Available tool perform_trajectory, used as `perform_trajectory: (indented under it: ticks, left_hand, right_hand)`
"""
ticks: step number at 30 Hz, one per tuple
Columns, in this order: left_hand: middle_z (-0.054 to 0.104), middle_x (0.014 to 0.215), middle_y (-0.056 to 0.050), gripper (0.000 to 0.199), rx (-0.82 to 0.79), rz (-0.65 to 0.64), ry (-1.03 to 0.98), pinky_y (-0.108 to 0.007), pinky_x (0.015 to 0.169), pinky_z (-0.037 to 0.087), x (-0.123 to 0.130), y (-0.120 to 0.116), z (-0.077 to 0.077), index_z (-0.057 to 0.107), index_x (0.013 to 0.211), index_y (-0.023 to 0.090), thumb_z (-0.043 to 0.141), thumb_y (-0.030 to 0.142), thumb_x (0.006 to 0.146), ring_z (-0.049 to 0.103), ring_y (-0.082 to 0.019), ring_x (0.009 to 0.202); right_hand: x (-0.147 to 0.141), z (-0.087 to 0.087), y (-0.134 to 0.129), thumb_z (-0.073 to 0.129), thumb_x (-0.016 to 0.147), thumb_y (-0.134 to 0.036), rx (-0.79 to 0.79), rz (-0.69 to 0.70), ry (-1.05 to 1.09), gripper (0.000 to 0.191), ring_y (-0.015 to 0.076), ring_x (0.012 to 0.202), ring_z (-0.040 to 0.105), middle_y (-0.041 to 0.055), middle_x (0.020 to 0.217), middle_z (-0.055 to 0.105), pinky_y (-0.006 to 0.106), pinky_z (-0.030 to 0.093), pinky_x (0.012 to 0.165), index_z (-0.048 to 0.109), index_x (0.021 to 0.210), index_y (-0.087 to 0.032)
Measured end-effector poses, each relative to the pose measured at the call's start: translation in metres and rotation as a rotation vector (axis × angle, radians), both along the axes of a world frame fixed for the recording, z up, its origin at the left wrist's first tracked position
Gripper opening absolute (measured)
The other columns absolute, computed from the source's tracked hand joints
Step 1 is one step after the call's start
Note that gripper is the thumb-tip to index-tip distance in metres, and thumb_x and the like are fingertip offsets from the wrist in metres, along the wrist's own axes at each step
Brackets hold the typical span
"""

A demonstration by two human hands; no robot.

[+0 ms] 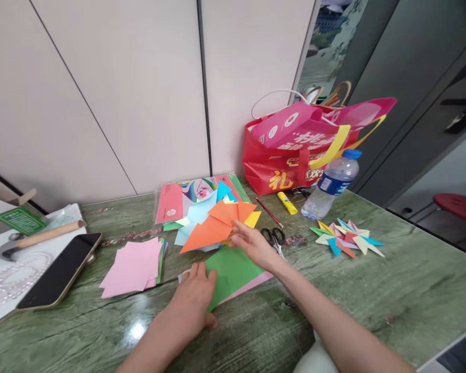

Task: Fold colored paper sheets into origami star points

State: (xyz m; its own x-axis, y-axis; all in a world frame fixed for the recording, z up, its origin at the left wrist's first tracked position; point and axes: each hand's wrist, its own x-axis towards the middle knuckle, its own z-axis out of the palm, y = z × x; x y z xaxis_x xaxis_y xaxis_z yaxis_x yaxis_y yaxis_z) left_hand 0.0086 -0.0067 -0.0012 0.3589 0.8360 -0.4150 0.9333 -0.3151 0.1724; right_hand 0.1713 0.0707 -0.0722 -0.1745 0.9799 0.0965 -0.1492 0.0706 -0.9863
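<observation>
Folded orange paper (217, 225) lies over light blue and yellow folded pieces at the middle of the table. My right hand (252, 243) is at its right edge, fingers bent; whether they grip it I cannot tell. Below it, green paper (236, 272) rests on pink paper (252, 284). My left hand (196, 292) lies on the left part of these sheets, fingers spread and pressing down. Left of that hand sits a stack of pink squares (134, 267) with other colours beneath. Black-handled scissors (277, 239) lie just right of my right hand.
A multicoloured paper star (347, 238) lies at right, near a water bottle (330, 186) and yellow glue stick (287, 203). Behind stand a red bag (272, 160) and a paper pack (171, 202). A phone (62, 269), hammer (50, 233) and beads are at left.
</observation>
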Motion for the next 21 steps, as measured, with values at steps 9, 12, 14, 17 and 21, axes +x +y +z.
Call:
perform_trajectory:
  ticks: [9,12,14,17,21]
  left_hand:
    - [0.050,0.109,-0.013,0.032,0.028,-0.071,-0.020,-0.038,0.085,0.039,-0.010,0.001,0.001,0.053,0.094,0.012,0.062,0.004,0.064,0.045,-0.028,0.103]
    - [0.050,0.109,-0.013,0.031,0.031,-0.085,-0.017,-0.039,0.085,0.039,-0.011,0.001,-0.002,0.053,0.094,0.011,0.060,0.005,0.065,0.044,-0.028,0.103]
    - [0.049,0.110,-0.013,0.036,0.015,-0.078,-0.002,-0.039,0.087,0.038,-0.011,0.001,-0.003,0.053,0.096,0.011,0.065,0.008,0.062,0.043,-0.029,0.104]
    - [0.047,0.113,-0.014,0.047,0.015,-0.075,0.001,-0.039,0.088,0.038,-0.011,0.000,-0.005,0.051,0.100,0.010,0.071,0.012,0.057,0.041,-0.030,0.106]
    - [0.047,0.111,-0.013,0.039,0.027,-0.097,-0.009,-0.039,0.087,0.038,-0.011,0.001,-0.004,0.051,0.097,0.011,0.062,0.006,0.060,0.041,-0.028,0.104]
  right_hand:
    - [0.000,-0.001,-0.002,0.050,0.073,-0.019,0.085,0.128,-0.097,0.036,0.0177,0.081,0.065,0.0050,0.085,0.065,0.036,0.051,0.077,0.054,0.109,-0.017]
    - [0.003,-0.003,0.002,0.049,0.073,-0.017,0.080,-0.001,-0.093,0.035,0.0181,0.076,0.065,0.0037,0.076,0.066,0.037,0.051,0.076,0.055,0.108,-0.017]
    - [0.004,-0.003,0.003,0.049,0.073,-0.018,0.082,-0.086,-0.077,0.040,0.0174,0.075,0.064,0.0039,0.077,0.065,0.036,0.051,0.076,0.052,0.113,-0.017]
    - [0.003,-0.003,0.003,0.050,0.075,-0.020,0.098,-0.081,-0.081,0.048,0.0159,0.076,0.063,0.0069,0.093,0.063,0.033,0.051,0.072,0.046,0.123,-0.020]
    - [-0.001,-0.002,-0.003,0.050,0.076,-0.017,0.153,0.030,-0.249,0.052,0.0133,0.072,0.061,0.0087,0.105,0.059,0.031,0.051,0.067,0.040,0.127,-0.022]
